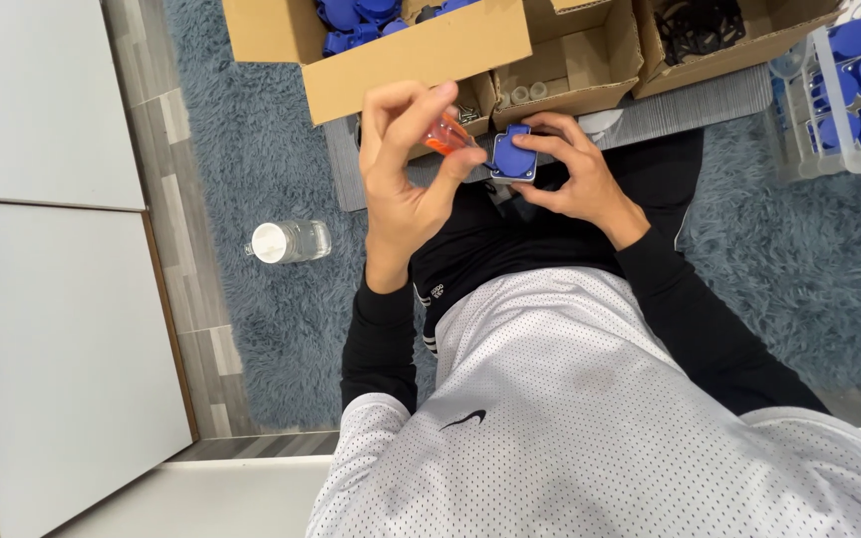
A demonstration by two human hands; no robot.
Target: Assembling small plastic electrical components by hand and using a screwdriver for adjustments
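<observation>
The left hand (406,169) has its grip closed around an orange-handled screwdriver (447,134), thumb and fingers pinching the handle so the tool points toward 3 o'clock. The right hand (570,174) has its grip closed on a small blue socket (513,154) with a grey base, fingers wrapped over its 3 o'clock side and thumb under its lower edge. Screwdriver and socket meet just above the person's lap, with the tool tip at the socket's 9 o'clock edge. Directly at 12 o'clock, the near wall of a cardboard box (421,55) holding blue parts stands just beyond the left fingers, leaving little room ahead. A smaller open box (580,60) sits at 1 o'clock of the socket, its flap edge near the right knuckles. A third box (739,35) lies farther toward 2 o'clock, and a clear crate (844,90) of blue caps sits at 3 o'clock, well apart. At 8 o'clock of the left hand a clear plastic bottle (291,241) lies on the blue shaggy rug (271,130), with open rug between it and the hands.
</observation>
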